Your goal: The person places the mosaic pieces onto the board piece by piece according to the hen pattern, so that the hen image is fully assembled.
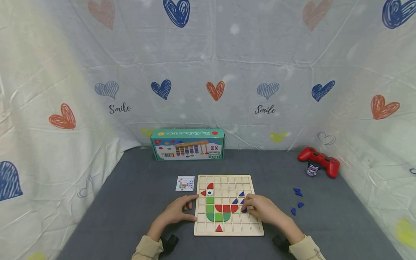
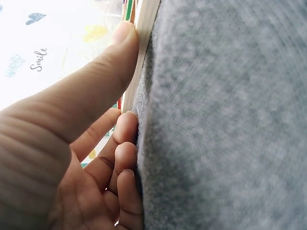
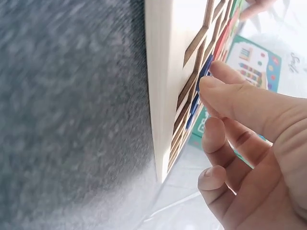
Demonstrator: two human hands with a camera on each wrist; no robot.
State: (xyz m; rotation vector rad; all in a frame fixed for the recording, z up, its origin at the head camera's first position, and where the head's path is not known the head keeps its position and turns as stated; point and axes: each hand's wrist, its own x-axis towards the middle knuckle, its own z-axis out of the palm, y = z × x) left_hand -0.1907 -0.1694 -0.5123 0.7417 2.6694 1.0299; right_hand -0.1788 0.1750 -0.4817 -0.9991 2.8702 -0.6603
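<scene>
A wooden grid board (image 1: 256,228) lies on the table, with red, green and blue flat pieces in its cells forming a bird-like figure. My left hand (image 1: 178,209) rests against the board's left edge; its thumb (image 2: 125,38) touches the side and the other fingers are bent loosely. Over the board's right part, my right hand (image 1: 264,208) pinches a small blue piece (image 3: 205,68) between thumb and index finger, low at a cell. The fingers partly cover that piece, so its exact shape is hidden. Other blue pieces (image 1: 235,201) sit just beside it.
A picture card (image 1: 185,183) lies left of the board's top corner. Several loose blue pieces (image 1: 300,204) lie to the right. Behind them are a red game controller (image 1: 320,160) and a small character figure (image 1: 312,169). A green game box (image 1: 188,147) stands at the back.
</scene>
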